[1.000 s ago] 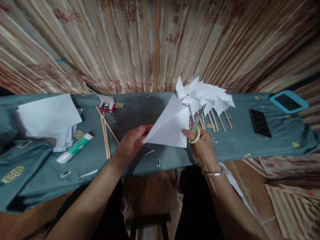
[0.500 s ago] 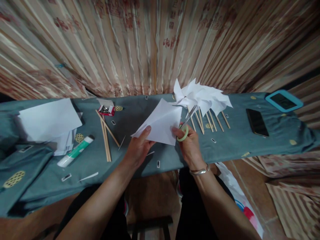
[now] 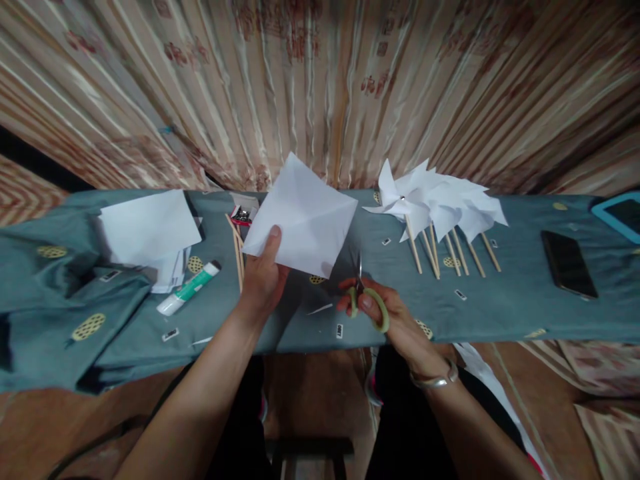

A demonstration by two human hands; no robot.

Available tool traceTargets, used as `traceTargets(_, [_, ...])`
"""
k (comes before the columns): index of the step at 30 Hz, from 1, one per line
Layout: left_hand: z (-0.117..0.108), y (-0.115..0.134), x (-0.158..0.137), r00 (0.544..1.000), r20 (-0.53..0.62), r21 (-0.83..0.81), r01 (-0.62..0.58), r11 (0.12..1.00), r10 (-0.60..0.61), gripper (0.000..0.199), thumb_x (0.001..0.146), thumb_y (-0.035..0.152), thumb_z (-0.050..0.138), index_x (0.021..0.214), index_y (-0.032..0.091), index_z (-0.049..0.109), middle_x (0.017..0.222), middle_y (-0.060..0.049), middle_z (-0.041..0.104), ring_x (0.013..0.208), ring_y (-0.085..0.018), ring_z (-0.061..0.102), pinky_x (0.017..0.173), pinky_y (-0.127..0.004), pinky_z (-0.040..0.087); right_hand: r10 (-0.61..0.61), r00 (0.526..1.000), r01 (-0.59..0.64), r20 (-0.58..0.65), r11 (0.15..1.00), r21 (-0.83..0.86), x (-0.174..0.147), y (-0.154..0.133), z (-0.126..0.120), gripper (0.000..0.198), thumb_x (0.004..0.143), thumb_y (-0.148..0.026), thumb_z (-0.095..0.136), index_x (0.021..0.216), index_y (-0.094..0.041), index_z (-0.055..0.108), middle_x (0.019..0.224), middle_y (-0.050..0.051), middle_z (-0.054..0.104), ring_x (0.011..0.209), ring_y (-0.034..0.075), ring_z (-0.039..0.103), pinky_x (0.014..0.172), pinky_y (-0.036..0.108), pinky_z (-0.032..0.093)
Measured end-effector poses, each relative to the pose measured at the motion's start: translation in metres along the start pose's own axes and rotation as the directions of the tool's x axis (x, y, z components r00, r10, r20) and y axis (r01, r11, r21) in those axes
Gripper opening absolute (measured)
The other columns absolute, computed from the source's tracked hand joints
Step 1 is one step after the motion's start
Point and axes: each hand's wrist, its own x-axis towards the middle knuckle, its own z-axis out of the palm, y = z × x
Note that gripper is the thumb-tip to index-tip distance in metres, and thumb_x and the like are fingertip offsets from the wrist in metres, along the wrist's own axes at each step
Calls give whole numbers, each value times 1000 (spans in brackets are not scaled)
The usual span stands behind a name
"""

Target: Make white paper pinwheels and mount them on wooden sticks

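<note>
My left hand [image 3: 265,277] grips a creased square sheet of white paper [image 3: 305,213] by its lower left side, thumb on top, and holds it above the table. Fold lines cross the sheet. In my right hand [image 3: 383,307] is a pair of scissors [image 3: 376,308] with pale green handles, fingers in the loops and blades pointing up, just below and right of the sheet and apart from it. Right of the sheet lie several white paper pinwheels [image 3: 415,197] on wooden sticks, overlapping in a row.
On the left are a stack of white paper [image 3: 147,223] and a green-and-white glue stick [image 3: 189,288]. A red box of small metal pieces [image 3: 243,213] and wooden sticks [image 3: 237,250] lie partly behind the sheet. A phone [image 3: 569,263] and a blue-framed device [image 3: 620,217] are at the right.
The sheet has turned and lifted in my left hand. My right hand has let go of the sheet's edge and moved down, still with the scissors. The whole view has shifted left.
</note>
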Motion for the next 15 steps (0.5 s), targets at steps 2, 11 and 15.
traceTargets(2, [-2, 4, 2, 1000, -6, 10, -6, 1000, 6, 36, 95, 17, 57, 131, 23, 58, 130, -3, 68, 126, -20, 59, 107, -36, 50, 28, 996, -23, 89, 998, -59, -5, 0, 1, 60, 78, -68, 64, 107, -16, 66, 84, 5, 69, 74, 18, 58, 64, 30, 46])
traceTargets(11, [-2, -3, 2, 997, -34, 29, 65, 997, -64, 36, 93, 21, 59, 128, 29, 61, 133, -2, 66, 131, -22, 56, 101, -32, 54, 45, 977, -12, 208, 988, -156, -8, 4, 3, 50, 80, -63, 66, 104, -19, 67, 79, 1, 65, 70, 14, 54, 65, 27, 42])
traceTargets(15, [1, -7, -1, 997, -19, 54, 76, 996, -75, 35, 92, 23, 61, 127, 30, 62, 131, -2, 67, 132, -24, 55, 103, -36, 53, 33, 978, 2, 205, 985, -171, -7, 5, 2, 50, 81, -62, 66, 105, -19, 68, 77, 0, 64, 68, 13, 54, 65, 27, 42])
